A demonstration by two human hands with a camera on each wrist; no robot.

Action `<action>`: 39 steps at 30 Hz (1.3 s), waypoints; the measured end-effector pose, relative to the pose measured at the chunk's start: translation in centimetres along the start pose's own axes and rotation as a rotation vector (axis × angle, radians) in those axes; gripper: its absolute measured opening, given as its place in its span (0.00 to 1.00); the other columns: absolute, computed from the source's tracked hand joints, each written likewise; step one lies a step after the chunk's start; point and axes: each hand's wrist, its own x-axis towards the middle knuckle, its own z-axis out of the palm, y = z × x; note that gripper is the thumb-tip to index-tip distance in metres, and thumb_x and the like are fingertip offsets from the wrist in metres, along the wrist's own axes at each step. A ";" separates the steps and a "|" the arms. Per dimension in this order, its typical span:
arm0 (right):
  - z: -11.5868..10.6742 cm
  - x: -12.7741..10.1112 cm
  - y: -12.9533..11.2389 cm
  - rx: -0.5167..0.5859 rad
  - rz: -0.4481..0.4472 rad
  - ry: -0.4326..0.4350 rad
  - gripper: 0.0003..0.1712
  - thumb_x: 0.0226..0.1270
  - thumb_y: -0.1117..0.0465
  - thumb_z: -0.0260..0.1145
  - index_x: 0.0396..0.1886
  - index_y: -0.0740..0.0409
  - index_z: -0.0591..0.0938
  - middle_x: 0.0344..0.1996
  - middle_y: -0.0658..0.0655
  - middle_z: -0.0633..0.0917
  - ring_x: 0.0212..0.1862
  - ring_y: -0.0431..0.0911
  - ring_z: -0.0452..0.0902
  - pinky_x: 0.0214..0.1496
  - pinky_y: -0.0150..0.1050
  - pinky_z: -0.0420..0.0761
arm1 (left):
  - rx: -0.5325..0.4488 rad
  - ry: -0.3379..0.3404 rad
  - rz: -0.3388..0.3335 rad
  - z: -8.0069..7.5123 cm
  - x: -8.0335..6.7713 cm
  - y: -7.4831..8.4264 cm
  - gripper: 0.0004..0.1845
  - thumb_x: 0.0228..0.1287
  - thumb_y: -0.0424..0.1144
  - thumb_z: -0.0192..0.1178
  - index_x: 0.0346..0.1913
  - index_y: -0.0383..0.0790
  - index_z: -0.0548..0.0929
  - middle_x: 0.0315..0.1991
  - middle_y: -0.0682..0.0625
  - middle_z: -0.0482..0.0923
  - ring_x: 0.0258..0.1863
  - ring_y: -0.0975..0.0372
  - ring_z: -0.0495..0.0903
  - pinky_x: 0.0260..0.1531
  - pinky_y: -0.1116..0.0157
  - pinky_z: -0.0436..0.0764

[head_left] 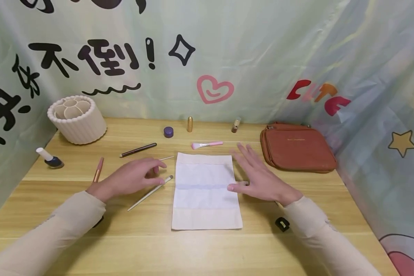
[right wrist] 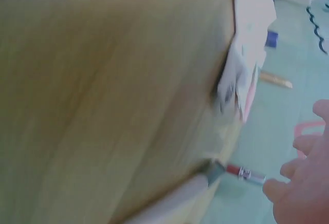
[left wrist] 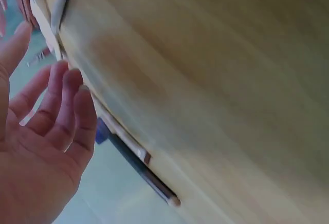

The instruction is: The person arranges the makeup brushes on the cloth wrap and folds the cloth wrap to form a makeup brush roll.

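Observation:
A white creased sheet [head_left: 205, 197], cloth or paper, lies flat in the middle of the wooden table. My left hand [head_left: 132, 178] hovers left of it with fingers loosely bent and nothing held; in the left wrist view the palm [left wrist: 41, 172] is bare. Below its thumb lies a pale-handled makeup brush [head_left: 148, 195]; a second thin brush is mostly hidden behind the fingers. Over the sheet's right edge my right hand [head_left: 260, 180] spreads its fingers. It partly covers another brush, whose pale handle [right wrist: 172, 203] appears in the right wrist view. Whether either hand touches anything is unclear.
Behind the sheet are a pink-handled brush [head_left: 210, 144], purple-lidded jar [head_left: 168, 132], gold lipstick [head_left: 190, 124] and small tube [head_left: 235, 125]. A dark pencil [head_left: 138, 150], nail polish [head_left: 51, 159] and ribbed holder [head_left: 77, 122] stand left; a brown zip bag [head_left: 300, 149] and black item [head_left: 282, 224] right.

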 end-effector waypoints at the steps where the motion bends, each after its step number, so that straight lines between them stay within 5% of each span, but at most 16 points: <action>1: 0.3 0.2 -0.3 0.009 -0.008 -0.020 0.64 0.70 0.28 0.72 0.92 0.40 0.46 0.91 0.49 0.36 0.91 0.60 0.25 0.83 0.79 0.45 | -0.011 -0.014 0.003 0.2 0.1 0.1 0.26 0.74 0.55 0.71 0.67 0.45 0.84 0.46 0.58 0.85 0.44 0.65 0.81 0.51 0.57 0.83; 9: 2.1 1.1 -1.5 0.009 -0.102 -0.162 0.70 0.64 0.29 0.77 0.92 0.42 0.46 0.91 0.58 0.39 0.91 0.62 0.30 0.83 0.76 0.49 | -0.051 -0.097 0.017 1.1 0.3 0.7 0.16 0.75 0.47 0.71 0.60 0.47 0.86 0.37 0.62 0.82 0.38 0.67 0.78 0.45 0.62 0.80; 18: 3.2 1.3 -1.5 -0.100 -0.133 -0.262 0.70 0.63 0.25 0.75 0.92 0.47 0.50 0.91 0.60 0.39 0.91 0.62 0.32 0.89 0.66 0.43 | -0.017 -0.093 0.024 1.0 0.5 1.0 0.10 0.72 0.36 0.66 0.53 0.46 0.87 0.36 0.61 0.84 0.37 0.67 0.79 0.45 0.62 0.80; 21: 3.2 1.4 -1.7 -0.113 -0.136 -0.269 0.68 0.64 0.25 0.74 0.91 0.47 0.52 0.91 0.61 0.40 0.90 0.63 0.32 0.89 0.67 0.44 | -0.074 -0.086 -0.009 0.3 0.6 1.0 0.11 0.72 0.35 0.65 0.54 0.43 0.87 0.37 0.59 0.85 0.35 0.66 0.79 0.40 0.64 0.81; 25: 2.9 1.4 -2.0 -0.132 -0.134 -0.279 0.66 0.64 0.25 0.73 0.91 0.48 0.54 0.91 0.62 0.41 0.90 0.64 0.32 0.89 0.67 0.43 | -0.224 -0.040 -0.058 -1.6 1.7 1.0 0.12 0.78 0.35 0.62 0.58 0.37 0.87 0.43 0.49 0.87 0.33 0.62 0.82 0.34 0.64 0.84; 28: 2.8 1.4 -2.0 -0.138 -0.123 -0.287 0.66 0.64 0.25 0.73 0.91 0.48 0.54 0.91 0.62 0.40 0.90 0.64 0.32 0.89 0.67 0.43 | -0.409 -0.017 -0.101 -2.5 3.1 1.0 0.14 0.82 0.36 0.59 0.61 0.32 0.84 0.53 0.38 0.85 0.39 0.56 0.88 0.38 0.61 0.90; 33: 2.8 1.4 -2.1 -0.141 -0.113 -0.302 0.66 0.64 0.25 0.73 0.91 0.47 0.54 0.91 0.61 0.40 0.90 0.64 0.32 0.89 0.67 0.43 | -0.755 0.011 -0.195 -2.4 5.3 1.3 0.21 0.85 0.36 0.58 0.70 0.27 0.73 0.65 0.30 0.78 0.55 0.44 0.87 0.52 0.55 0.91; 39: 2.7 1.8 -2.2 -0.147 -0.114 -0.317 0.67 0.65 0.25 0.73 0.91 0.47 0.53 0.91 0.62 0.39 0.90 0.64 0.30 0.89 0.67 0.42 | -0.906 0.115 -0.235 -1.5 7.4 1.8 0.28 0.84 0.32 0.58 0.81 0.37 0.64 0.63 0.33 0.75 0.54 0.46 0.88 0.54 0.54 0.91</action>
